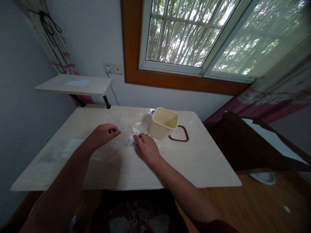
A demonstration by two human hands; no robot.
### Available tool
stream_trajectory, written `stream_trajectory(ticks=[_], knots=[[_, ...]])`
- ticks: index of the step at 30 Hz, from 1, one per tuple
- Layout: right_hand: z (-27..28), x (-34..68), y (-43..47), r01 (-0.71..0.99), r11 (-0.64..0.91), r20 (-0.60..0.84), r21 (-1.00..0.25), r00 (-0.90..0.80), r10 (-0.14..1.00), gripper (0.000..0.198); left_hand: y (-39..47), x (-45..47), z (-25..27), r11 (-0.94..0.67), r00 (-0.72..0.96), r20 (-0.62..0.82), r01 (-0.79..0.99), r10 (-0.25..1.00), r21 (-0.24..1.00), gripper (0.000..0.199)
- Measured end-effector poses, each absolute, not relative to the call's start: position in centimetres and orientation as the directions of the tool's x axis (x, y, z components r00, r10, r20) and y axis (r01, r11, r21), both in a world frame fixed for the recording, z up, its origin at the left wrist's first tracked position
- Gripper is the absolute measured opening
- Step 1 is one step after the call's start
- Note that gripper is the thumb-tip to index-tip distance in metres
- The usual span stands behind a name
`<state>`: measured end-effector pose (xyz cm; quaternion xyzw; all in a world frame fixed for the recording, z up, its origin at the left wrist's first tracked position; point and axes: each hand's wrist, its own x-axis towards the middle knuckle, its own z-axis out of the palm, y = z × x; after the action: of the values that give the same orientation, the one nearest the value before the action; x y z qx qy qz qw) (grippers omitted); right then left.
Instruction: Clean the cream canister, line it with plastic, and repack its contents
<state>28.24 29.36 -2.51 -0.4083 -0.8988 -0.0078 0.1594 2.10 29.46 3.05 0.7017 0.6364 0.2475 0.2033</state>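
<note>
Crumpled clear plastic (125, 133) lies on the counter (194, 161) between my left fingers (115, 133), curled at its edge, and my right fingers (143, 139), bent over its bunched side (whether they grip it, or it's one piece or more, I can't tell). Just beyond: one cream bin (159, 130), one brown ring (180, 140).

**Room on the right**

The right hand (147, 147) has room to slide over the bench's (204, 161) front right. Farther back, the cream tub (160, 131) and flat brown ring (179, 140) block the way. A clear bag (125, 130) fills the middle. The small shelf (99, 84) covers the back left.
</note>
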Motion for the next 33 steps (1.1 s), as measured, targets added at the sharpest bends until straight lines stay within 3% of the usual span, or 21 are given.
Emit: stream_trajectory(ticks=[3, 8, 13, 17, 20, 23, 28, 33], knots=[[-2.3, 28.1, 29.2, 0.742, 0.656, 0.269, -0.141, -0.609, 0.747, 0.046, 29.7, 2.1, 2.9, -0.058, -0.036, 0.122, 0.722, 0.992, 0.690, 0.030], [-1.9, 27.7, 28.7, 0.772, 0.611, 0.205, -0.173, -0.579, 0.789, 0.040, 29.9, 2.2, 3.9, -0.077, -0.217, 0.180, 0.411, 0.959, 0.908, 0.022], [-1.5, 27.4, 28.4, 0.783, 0.594, 0.167, -0.183, -0.571, 0.804, 0.034, 30.2, 1.8, 4.4, -0.064, -0.298, 0.206, 0.422, 0.932, 0.904, 0.023], [-1.5, 27.4, 28.3, 0.794, 0.570, 0.142, -0.210, -0.552, 0.821, 0.035, 30.2, 1.6, 4.7, -0.014, -0.369, 0.269, 0.567, 0.890, 0.824, 0.027], [-1.1, 27.6, 28.3, 0.772, 0.580, 0.137, -0.260, -0.565, 0.814, 0.041, 30.0, 1.7, 5.3, -0.045, -0.321, 0.387, 0.718, 0.864, 0.694, 0.027], [-0.3, 27.9, 28.6, 0.700, 0.630, 0.182, -0.336, -0.608, 0.773, 0.049, 29.9, 1.9, 6.1, -0.143, -0.155, 0.404, 0.775, 0.902, 0.615, 0.032], [0.7, 27.5, 30.2, 0.550, 0.706, 0.355, -0.447, -0.615, 0.704, 0.084, 30.0, 2.1, 7.3, -0.270, 0.052, 0.362, 0.764, 0.931, 0.586, 0.039], [0.5, 24.4, 33.1, 0.448, 0.757, 0.331, -0.475, -0.707, 0.626, 0.117, 30.5, 2.4, 8.2, -0.322, 0.141, 0.332, 0.742, 0.933, 0.588, 0.040]])
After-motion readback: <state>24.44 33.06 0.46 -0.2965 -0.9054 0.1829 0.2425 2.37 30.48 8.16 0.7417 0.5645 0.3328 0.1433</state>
